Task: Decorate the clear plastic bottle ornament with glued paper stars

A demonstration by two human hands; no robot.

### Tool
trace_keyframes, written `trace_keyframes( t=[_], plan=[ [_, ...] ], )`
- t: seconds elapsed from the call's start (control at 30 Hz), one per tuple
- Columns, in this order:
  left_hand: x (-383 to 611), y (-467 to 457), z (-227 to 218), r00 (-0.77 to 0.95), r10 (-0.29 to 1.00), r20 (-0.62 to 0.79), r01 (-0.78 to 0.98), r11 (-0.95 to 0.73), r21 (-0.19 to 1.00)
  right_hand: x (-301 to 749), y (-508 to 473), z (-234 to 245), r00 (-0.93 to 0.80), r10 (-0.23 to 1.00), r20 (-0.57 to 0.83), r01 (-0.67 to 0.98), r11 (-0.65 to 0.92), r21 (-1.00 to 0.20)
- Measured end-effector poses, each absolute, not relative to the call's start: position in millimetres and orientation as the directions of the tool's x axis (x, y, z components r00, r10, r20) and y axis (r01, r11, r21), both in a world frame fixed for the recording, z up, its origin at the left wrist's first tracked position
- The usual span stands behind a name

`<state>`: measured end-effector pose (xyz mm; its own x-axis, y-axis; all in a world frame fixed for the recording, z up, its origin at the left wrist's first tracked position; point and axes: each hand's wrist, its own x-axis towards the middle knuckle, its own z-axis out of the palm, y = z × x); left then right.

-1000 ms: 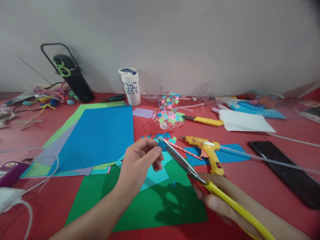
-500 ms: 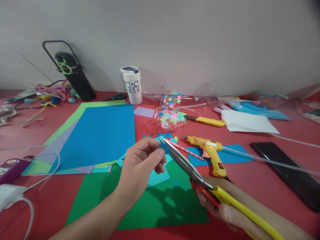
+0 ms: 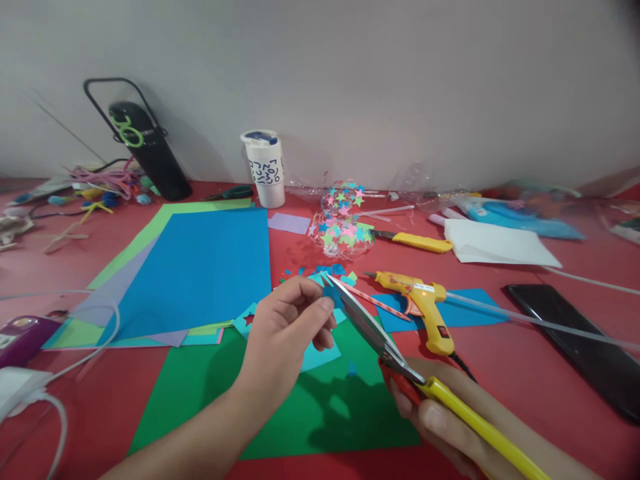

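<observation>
My left hand [image 3: 287, 333] pinches a small piece of blue paper [image 3: 332, 293] between thumb and forefinger. My right hand [image 3: 445, 417] is wrapped round a pair of scissors [image 3: 367, 327] with one yellow and one red handle. Its metal blades point up and left, right at the blue piece; whether they grip it I cannot tell. Below the hands lies a green sheet [image 3: 280, 420], with a light-blue paper piece [image 3: 320, 357] and a tiny blue scrap [image 3: 353, 369] over it. Behind the fingertips are several small blue and turquoise cuttings [image 3: 337, 270].
Coloured sheets [image 3: 210, 267] are stacked at left. A yellow glue gun [image 3: 425, 300] rests on blue paper, near a black phone [image 3: 565, 340]. Behind are a yellow cutter [image 3: 423, 241], star-decorated clear shape [image 3: 343, 223], white tumbler [image 3: 265, 170] and black bottle [image 3: 153, 153]. White cables [image 3: 63, 400] lie at left.
The scissors and my right hand have shifted slightly down and left, and the handles sit a little differently. My left hand has moved slightly right, still pinching the blue piece.
</observation>
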<state>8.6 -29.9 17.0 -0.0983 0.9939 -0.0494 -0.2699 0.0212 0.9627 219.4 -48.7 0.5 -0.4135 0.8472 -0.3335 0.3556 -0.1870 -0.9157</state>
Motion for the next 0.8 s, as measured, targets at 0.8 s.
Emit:
trace_keyframes(
  t=[0.8],
  plan=[
    [10.5, -28.8, 17.6, -0.105, 0.991, -0.081, -0.303, 0.046, 0.952, 214.2, -49.1, 1.2, -0.399, 0.880, -0.259, 0.407, -0.084, -0.910]
  ],
)
